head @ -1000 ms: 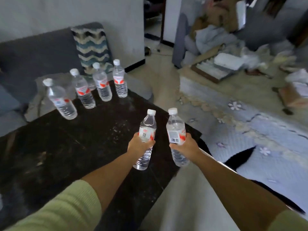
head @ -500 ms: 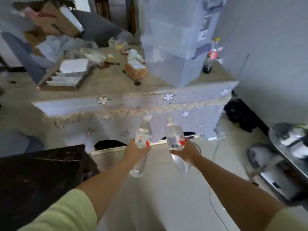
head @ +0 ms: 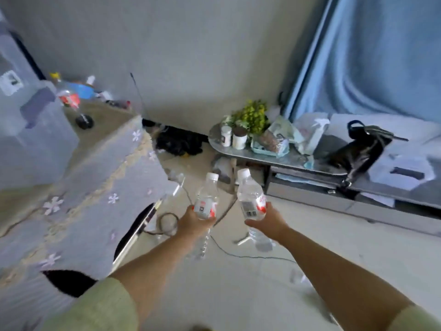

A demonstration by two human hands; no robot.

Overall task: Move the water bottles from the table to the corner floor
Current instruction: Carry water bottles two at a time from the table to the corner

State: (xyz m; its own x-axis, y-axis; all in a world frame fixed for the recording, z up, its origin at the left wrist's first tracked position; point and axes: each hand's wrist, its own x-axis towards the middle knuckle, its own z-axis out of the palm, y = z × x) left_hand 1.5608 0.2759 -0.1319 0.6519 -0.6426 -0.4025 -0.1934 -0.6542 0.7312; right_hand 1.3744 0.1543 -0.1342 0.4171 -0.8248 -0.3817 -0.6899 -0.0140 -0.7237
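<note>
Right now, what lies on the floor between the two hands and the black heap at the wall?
In the head view, between the left hand, right hand and black heap: pale floor with a thin dark cable.

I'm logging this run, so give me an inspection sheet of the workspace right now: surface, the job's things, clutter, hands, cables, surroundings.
Surface: pale floor; corner area ahead lies between the covered table and the low shelf unit.
Job's things: left bottle and right bottle, both capped, both carried above the floor.
Clutter: dark heap on the floor by the wall; potted plant, white jars and black bag on the shelf unit.
Hands: left hand grips the left bottle; right hand grips the right bottle.
Cables: thin dark cable across the floor beneath the hands.
Surroundings: grey wall, blue curtain.
</note>
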